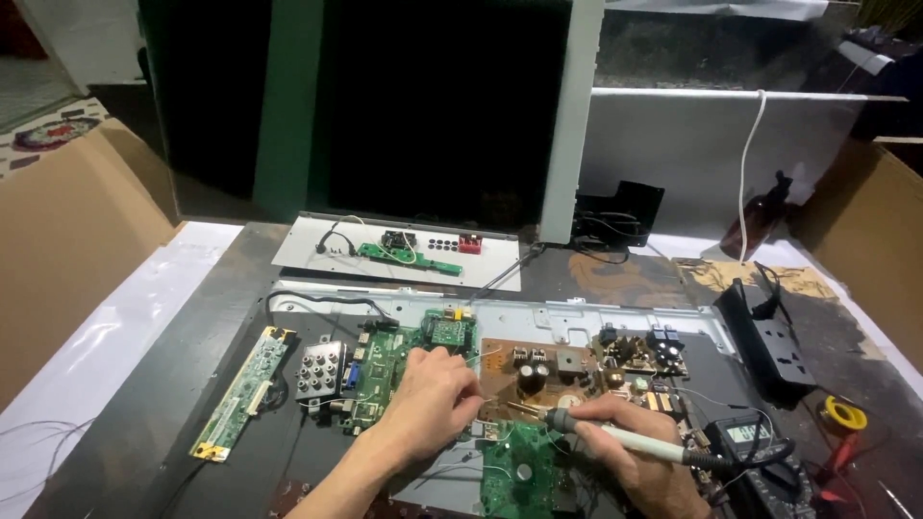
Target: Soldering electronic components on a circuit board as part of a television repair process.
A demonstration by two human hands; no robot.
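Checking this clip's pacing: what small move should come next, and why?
Probably ease the iron tip down onto the board: the right hand holds it just above, and the left hand rests beside that spot, seemingly feeding thin wire.

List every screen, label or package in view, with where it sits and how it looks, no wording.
Large flat screen: propped upright behind the bench, dark and blank, pale frame strip on its right.
Multimeter display: bottom right, beside the right hand, small pale rectangle on a dark body.
Cardboard sheets: far left and right, plain brown.
No readable labels elsewhere.

Soldering iron [615,437] over brown circuit board [538,375]
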